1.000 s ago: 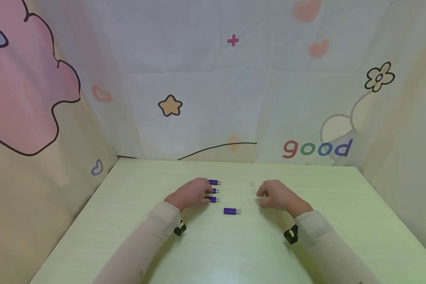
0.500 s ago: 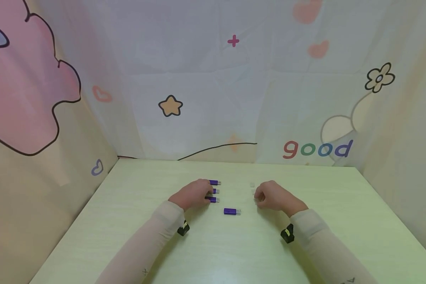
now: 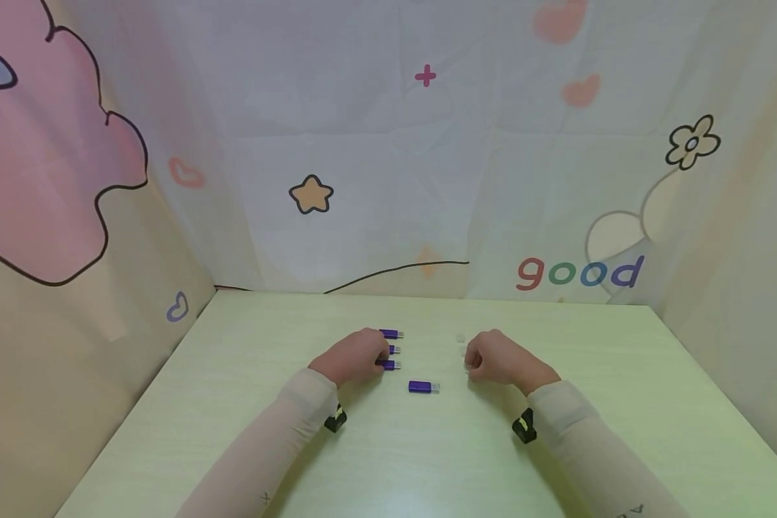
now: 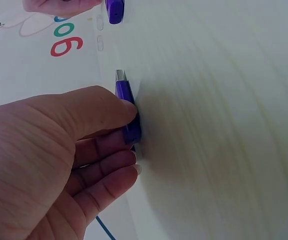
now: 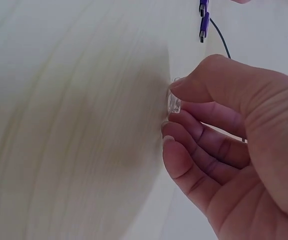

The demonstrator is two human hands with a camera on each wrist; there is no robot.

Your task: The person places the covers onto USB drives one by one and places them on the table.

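Pale tbl (image 3: 395,460): L hand (image 3: 355,354) pinches purple USB (image 4: 124,91), R hand (image 3: 501,357) pinches clr cap (image 5: 174,105).

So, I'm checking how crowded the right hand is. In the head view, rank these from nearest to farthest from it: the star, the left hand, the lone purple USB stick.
1. Lone purple USB stick: just left of the right hand, slightly nearer the person.
2. Left hand: farther left, across the table.
3. Star: up left on the backdrop.
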